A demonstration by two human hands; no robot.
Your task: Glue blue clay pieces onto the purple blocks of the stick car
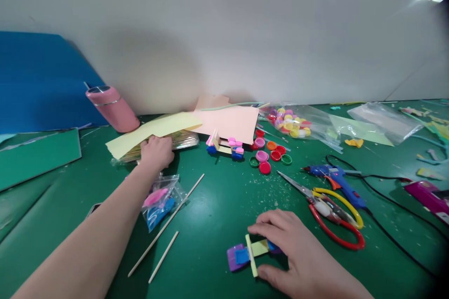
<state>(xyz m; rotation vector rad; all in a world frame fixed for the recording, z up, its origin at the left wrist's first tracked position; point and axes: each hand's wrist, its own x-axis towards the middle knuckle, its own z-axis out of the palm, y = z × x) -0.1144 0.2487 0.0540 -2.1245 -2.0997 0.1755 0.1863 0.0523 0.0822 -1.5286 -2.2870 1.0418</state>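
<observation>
On the green table, my right hand (293, 252) has its thumb and fingers at the two ends of a short pale stick, which lies across a small craft model (260, 247) with purple and blue parts. My left hand (156, 152) reaches in at a bundle of thin wooden craft sticks (185, 139) in clear wrapping, below a yellow paper sheet (154, 131). Its fingers are curled and their tips hidden. A similar small model with pink and blue parts (226, 145) stands further back. Two wooden sticks (166, 225) lie between my arms, beside a bag of pink and blue clay (159, 201).
Scissors (322, 205) with red and yellow handles and a blue glue gun (336, 180) with its cord lie at right. Several bottle caps (264, 167) and a bag of coloured pieces (289, 121) are behind. A pink bottle (114, 108) leans by a blue board (42, 84).
</observation>
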